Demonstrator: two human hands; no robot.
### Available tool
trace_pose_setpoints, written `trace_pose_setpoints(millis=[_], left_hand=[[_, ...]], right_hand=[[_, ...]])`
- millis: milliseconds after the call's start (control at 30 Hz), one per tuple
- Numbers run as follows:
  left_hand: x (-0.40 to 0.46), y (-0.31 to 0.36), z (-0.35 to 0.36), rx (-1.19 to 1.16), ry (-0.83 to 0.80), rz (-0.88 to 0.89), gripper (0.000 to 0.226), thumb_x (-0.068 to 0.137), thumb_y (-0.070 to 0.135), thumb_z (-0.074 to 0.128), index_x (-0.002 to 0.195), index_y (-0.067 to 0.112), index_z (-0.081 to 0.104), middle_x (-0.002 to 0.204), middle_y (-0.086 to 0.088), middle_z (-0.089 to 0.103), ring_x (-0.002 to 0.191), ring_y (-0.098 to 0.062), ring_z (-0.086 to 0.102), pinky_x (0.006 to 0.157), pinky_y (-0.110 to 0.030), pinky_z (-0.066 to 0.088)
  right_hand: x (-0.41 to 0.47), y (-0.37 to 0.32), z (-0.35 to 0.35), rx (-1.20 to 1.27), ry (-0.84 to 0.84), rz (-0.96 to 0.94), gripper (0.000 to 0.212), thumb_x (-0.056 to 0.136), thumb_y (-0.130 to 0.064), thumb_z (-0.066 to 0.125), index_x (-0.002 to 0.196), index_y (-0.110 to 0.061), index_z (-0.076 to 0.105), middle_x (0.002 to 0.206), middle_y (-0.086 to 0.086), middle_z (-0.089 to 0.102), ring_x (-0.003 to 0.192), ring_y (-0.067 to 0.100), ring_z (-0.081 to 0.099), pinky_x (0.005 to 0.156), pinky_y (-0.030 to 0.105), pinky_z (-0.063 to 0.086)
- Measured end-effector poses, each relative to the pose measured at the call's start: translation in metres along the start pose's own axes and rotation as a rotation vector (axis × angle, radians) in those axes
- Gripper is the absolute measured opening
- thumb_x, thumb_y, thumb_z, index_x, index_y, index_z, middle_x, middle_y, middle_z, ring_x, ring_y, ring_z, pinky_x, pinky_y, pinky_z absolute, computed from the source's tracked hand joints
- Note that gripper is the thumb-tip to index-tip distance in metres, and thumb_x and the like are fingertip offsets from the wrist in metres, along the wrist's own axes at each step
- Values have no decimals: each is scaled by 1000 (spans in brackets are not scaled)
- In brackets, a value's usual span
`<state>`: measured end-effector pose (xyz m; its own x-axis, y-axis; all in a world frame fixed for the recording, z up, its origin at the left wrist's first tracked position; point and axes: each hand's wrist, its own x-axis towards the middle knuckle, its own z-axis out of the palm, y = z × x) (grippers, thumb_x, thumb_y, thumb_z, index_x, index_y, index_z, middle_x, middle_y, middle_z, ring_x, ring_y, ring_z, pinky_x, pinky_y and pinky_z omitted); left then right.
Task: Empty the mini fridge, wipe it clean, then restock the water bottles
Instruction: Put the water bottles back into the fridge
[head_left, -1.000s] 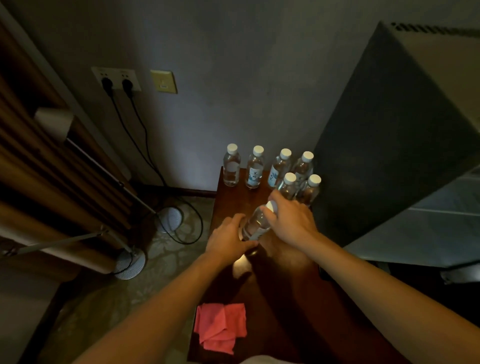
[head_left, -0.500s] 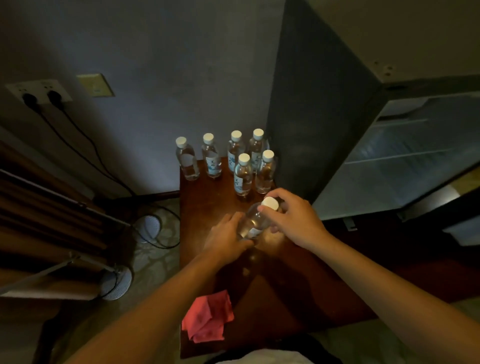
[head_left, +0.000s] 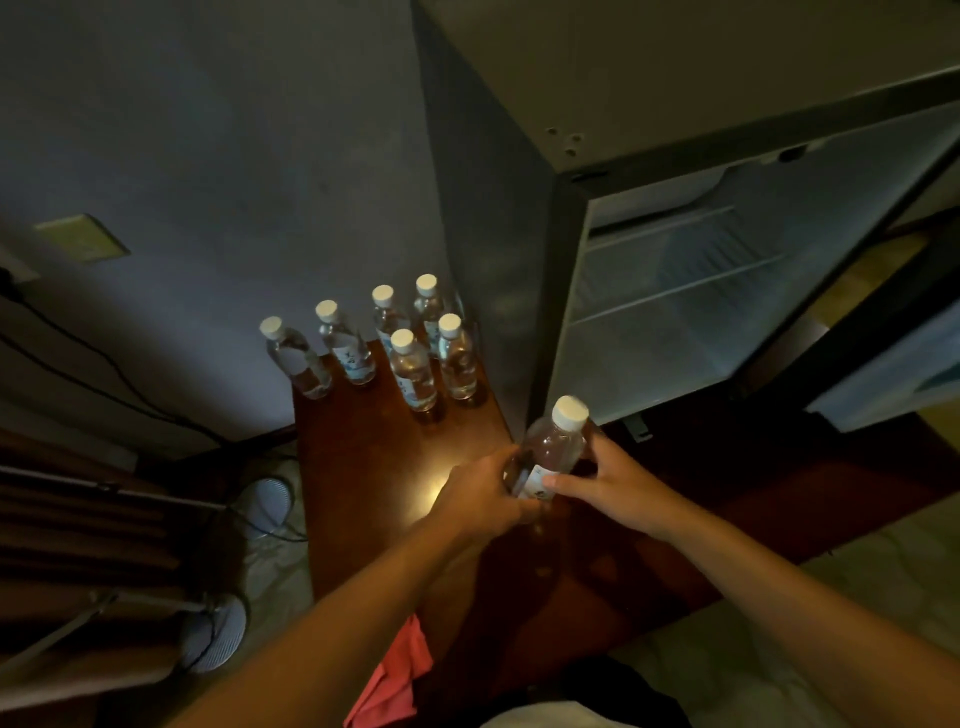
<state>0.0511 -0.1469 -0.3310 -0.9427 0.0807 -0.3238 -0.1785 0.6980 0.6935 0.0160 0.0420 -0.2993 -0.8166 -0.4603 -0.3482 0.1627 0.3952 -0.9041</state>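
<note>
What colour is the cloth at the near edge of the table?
Pinkish red; the cloth shows only in the head view.

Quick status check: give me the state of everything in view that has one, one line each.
Mini fridge: door open, shelves bare where visible.
Held water bottle: capped, tilted, off the table, gripped by both hands.
Six water bottles: capped, upright on the wooden table.
Left hand: grips the bottle's lower part.
Right hand: grips the bottle's side.
Red cloth: crumpled at the table's near edge.

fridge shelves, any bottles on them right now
No, the mini fridge shelves are bare; six bottles stand on the table.
</note>
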Motion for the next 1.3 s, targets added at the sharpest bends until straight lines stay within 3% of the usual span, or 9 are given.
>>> trace_pose_setpoints(millis=[67,233,367,467,600,800,933,1067,1300], left_hand=[[8,10,6,-10,18,-8,61,66,50,81,121,40,57,107,17,65,89,-2,63,76,-28,57],[29,28,7,70,4,-6,70,72,42,84,133,34,50,123,11,59,105,-10,60,85,-33,57],[39,27,-1,172,36,-57,65,78,39,80,135,30,51,130,6,57,111,-14,57,88,-34,55],[43,23,-3,176,98,-153,56,84,38,76,133,32,51,129,5,58,103,-11,58,78,-25,52],[44,26,-4,169,163,-240,49,88,42,72,130,30,51,124,5,60,98,-10,60,80,-28,54],[47,41,-7,165,253,-281,65,85,54,69,139,29,44,125,6,60,107,-12,60,89,-35,55],[49,52,-10,100,318,-269,59,85,57,68,133,29,48,122,9,60,103,-10,60,88,-36,56],[51,58,-8,54,344,-263,49,90,54,62,131,31,50,120,11,62,104,-8,61,90,-39,56],[52,62,-9,78,329,-296,43,92,49,60,128,26,53,122,7,62,106,-11,61,90,-38,55]], right_hand=[[1,4,-12,31,35,-7,55,84,-18,76,126,-37,46,119,-14,62,114,-3,56,105,28,43],[8,22,-40,125,12,30,55,88,-13,70,129,-37,41,126,-10,57,123,14,55,101,43,51],[19,35,-62,-4,-1,21,59,90,-16,68,134,-32,33,129,-14,51,130,9,44,112,34,38],[31,40,-76,-50,-7,31,59,92,-12,64,132,-32,26,130,-8,49,129,10,43,105,27,38],[54,38,-86,-126,14,-25,64,91,-10,66,139,-20,24,134,0,46,126,13,45,91,15,41],[84,43,-91,-194,44,-129,73,83,-23,68,143,-16,27,137,6,40,128,19,45,107,46,43],[97,52,-94,-204,45,-168,63,86,-15,71,137,-18,35,132,3,42,127,21,46,106,45,43],[108,64,-97,-226,59,-184,71,81,-34,70,141,-17,36,136,7,42,128,22,44,106,44,41],[124,61,-99,-257,61,-211,72,84,-19,73,145,-16,33,142,7,38,127,21,47,103,37,44]])
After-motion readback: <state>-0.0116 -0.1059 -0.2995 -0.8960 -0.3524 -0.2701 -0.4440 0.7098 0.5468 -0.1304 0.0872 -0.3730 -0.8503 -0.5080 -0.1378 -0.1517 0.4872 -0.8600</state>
